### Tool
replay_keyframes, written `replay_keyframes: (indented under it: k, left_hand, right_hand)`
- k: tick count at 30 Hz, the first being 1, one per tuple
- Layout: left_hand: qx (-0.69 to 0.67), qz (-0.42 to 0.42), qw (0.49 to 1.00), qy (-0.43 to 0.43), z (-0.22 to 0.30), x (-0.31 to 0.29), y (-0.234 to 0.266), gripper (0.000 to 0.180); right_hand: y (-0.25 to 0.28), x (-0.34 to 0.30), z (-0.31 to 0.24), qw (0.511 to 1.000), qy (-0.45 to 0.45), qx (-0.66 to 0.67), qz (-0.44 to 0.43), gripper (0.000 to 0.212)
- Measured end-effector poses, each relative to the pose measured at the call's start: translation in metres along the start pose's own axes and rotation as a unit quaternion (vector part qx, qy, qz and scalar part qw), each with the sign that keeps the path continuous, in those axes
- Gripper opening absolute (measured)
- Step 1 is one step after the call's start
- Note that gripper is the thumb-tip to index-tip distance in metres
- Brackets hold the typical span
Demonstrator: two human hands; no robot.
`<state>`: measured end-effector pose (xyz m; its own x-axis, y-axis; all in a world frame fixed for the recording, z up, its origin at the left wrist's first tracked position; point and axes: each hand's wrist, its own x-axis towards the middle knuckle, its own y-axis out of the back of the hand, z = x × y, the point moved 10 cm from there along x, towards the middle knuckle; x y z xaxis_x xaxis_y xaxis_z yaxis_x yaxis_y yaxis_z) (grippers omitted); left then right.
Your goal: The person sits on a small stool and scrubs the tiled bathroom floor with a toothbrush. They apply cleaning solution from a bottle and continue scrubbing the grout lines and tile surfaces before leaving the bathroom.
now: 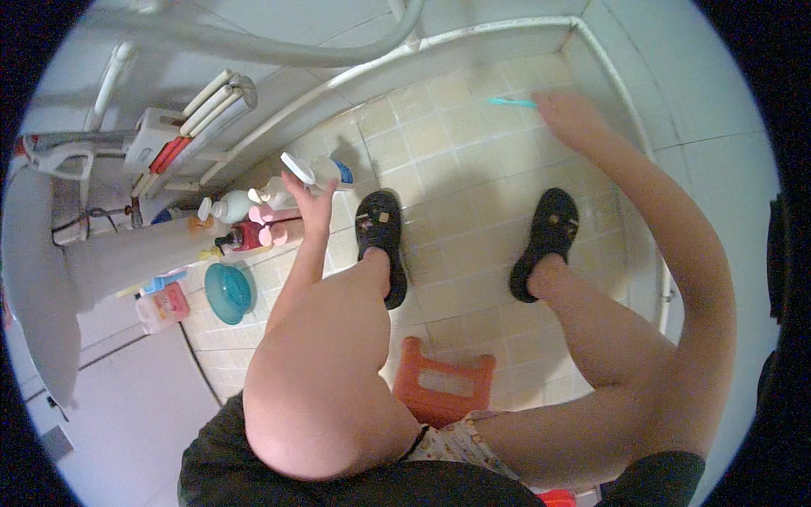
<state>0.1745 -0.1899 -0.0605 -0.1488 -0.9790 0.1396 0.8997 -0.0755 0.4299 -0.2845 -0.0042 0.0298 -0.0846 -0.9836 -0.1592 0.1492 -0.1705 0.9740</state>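
Note:
My right hand (569, 121), arm stretched far to the right, is closed round one end of a thin turquoise toothbrush (512, 102). The toothbrush points left, close over the floor tiles; its bristles are too small to make out. On the other side, my left hand (313, 206) is at a clear bottle (323, 171) with a white top and a blue label. Thumb and fingers are spread apart beside the bottle's top; whether they touch it is unclear. The bottle stands on the floor, left of my left shoe.
Several pump bottles (231, 206) crowd the floor at the left, by a teal basin (221, 293) and a pink container (166, 308). An orange plastic stool (410, 391) is under me. My black clogs (378, 221) stand on beige tiles. White pipes (473, 31) follow the wall.

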Motion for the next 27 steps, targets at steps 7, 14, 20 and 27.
replay_keyframes:
  k: [7, 14, 20, 27]
  left_hand:
    - [-0.023, -0.078, 0.994, 0.07, -0.036, 0.047, -0.036, 0.055]
    - [0.197, -0.176, 0.951, -0.161, 0.047, 0.028, -0.117, 0.045]
    - [0.232, -0.229, 0.937, -0.129, 0.061, 0.036, -0.177, 0.038]
    - [0.301, -0.251, 0.909, -0.139, 0.057, 0.032, -0.209, 0.035]
  right_hand:
    - [0.051, -0.098, 0.0, 0.997, -0.026, 0.047, -0.052, 0.019]
    - [0.041, -0.089, -0.064, 0.988, -0.062, 0.143, 0.003, 0.018]
    - [0.066, -0.064, -0.072, 0.963, -0.104, 0.224, 0.104, 0.02]
    - [0.052, -0.061, -0.08, 0.973, -0.089, 0.203, 0.063, 0.02]
